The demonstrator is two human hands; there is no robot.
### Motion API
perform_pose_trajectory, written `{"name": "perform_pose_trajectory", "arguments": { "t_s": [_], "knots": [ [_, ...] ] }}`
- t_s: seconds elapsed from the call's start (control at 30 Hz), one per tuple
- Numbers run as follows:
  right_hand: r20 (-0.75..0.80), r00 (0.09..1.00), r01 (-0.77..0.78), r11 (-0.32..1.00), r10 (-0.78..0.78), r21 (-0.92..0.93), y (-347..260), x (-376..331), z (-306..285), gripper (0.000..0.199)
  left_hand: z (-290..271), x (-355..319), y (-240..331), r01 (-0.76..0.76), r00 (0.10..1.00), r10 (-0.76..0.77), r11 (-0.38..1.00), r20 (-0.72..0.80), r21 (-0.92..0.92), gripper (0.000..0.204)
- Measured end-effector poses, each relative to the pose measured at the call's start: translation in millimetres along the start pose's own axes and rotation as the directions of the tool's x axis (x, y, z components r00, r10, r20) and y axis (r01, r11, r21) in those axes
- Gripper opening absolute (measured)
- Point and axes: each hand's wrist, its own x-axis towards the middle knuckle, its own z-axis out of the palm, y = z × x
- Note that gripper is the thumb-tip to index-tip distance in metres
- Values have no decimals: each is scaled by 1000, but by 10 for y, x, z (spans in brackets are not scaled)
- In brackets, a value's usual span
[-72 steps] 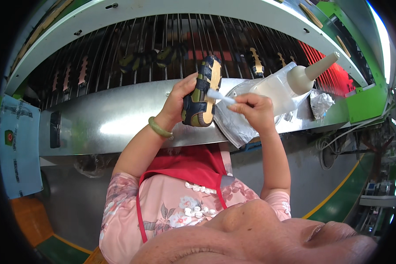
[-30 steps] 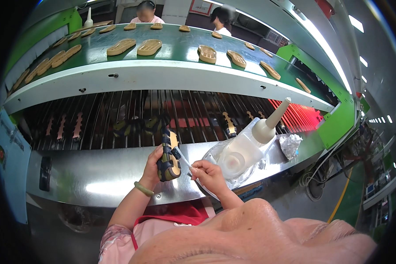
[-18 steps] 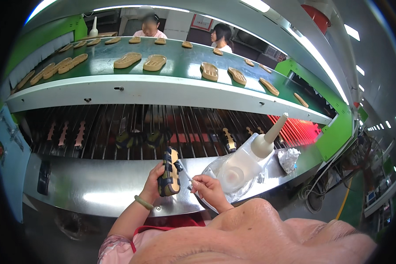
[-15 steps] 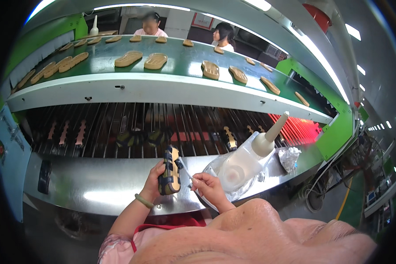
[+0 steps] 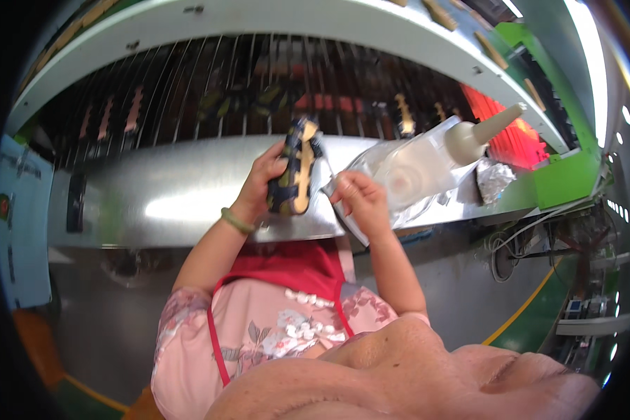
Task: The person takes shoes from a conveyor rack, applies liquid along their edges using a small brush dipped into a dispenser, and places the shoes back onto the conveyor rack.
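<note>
Head view: grips the shoe point(image 5: 292, 175) in the left hand point(image 5: 264, 183), just left of the middle of the frame, above the near edge of the counter point(image 5: 126, 182). Closes around the left side of the shoe, with some fingers partly hidden behind it. Points the shoe lengthwise up the frame, tan strip toward the right, dark and olive pattern smeared by blur.

Pinches a thin pale stick point(image 5: 327, 164) between thumb and fingers of the right hand point(image 5: 360, 199), at centre. Cannot make out the far end of the stick against the dark edge of the shoe, nor tell touching from just beside.

Shows a leaning bottle point(image 5: 411, 175) right of centre, on crumpled plastic point(image 5: 374, 155) partly covered by it and the right hand. Shows crumpled foil point(image 5: 495, 180) farther right, near a red glow point(image 5: 507, 136).

Leaves only dim, blurred shapes among the rods point(image 5: 182, 77) across the upper frame: dark shoes point(image 5: 273, 101) near the middle, hard to separate. Cuts off the white beam point(image 5: 315, 17) at top and the blue box point(image 5: 22, 224) at left.
</note>
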Motion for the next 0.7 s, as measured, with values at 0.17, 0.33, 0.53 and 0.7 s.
{"name": "perform_pose_trajectory", "arguments": {
  "t_s": [0.17, 0.33, 0.53, 0.7],
  "knots": [
    [-37, 997, 73, 997, -73, -25, -115, -40, 3, 16, 30, 8, 15, 17, 1000, -17, 1000, 17, 1, 68],
    [-14, 997, 74, 996, -75, -41, -97, -76, 37, 17, 72, -41, 30, 21, 998, -17, 996, -53, 81, 74],
    [-68, 980, 174, 974, -185, -147, -25, -98, 125, 16, 67, -81, 45, 31, 1000, -30, 999, -4, 38, 68],
    [-144, 952, 216, 926, -270, -310, -48, -16, 114, 14, 77, -86, 54, 82, 996, -77, 984, -41, 158, 79]
  ]
}}
